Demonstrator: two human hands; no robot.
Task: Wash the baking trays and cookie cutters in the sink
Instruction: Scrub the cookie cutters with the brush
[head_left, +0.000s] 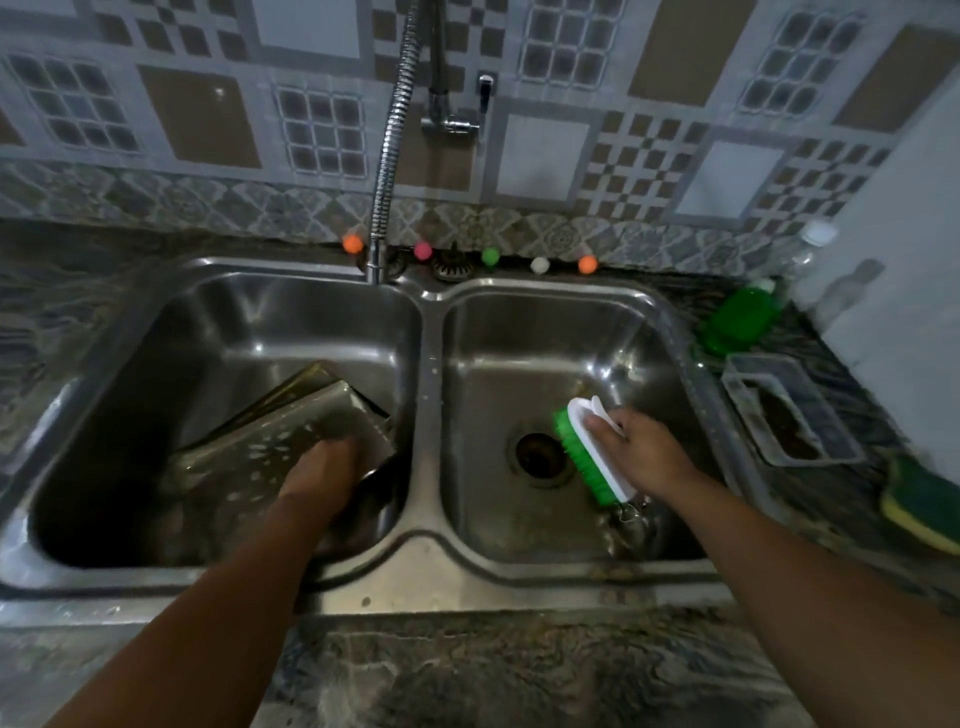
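A double steel sink (423, 374) fills the view. In the left basin several metal baking trays (291, 431) lean tilted and stacked, speckled with soap. My left hand (324, 465) grips the near right edge of the top tray. Over the right basin my right hand (631, 449) holds a white scrub brush with green bristles (587, 449), bristles turned left toward the drain (540, 454). A small shiny metal piece (631, 512) lies under the brush's near end; what it is I cannot tell.
A flexible faucet hose (392, 140) hangs over the left basin's back edge. Small coloured balls (353, 243) line the ledge behind the sink. To the right stand a green soap bottle (740, 319), a clear plastic container (789, 410) and a yellow-green sponge (922, 506).
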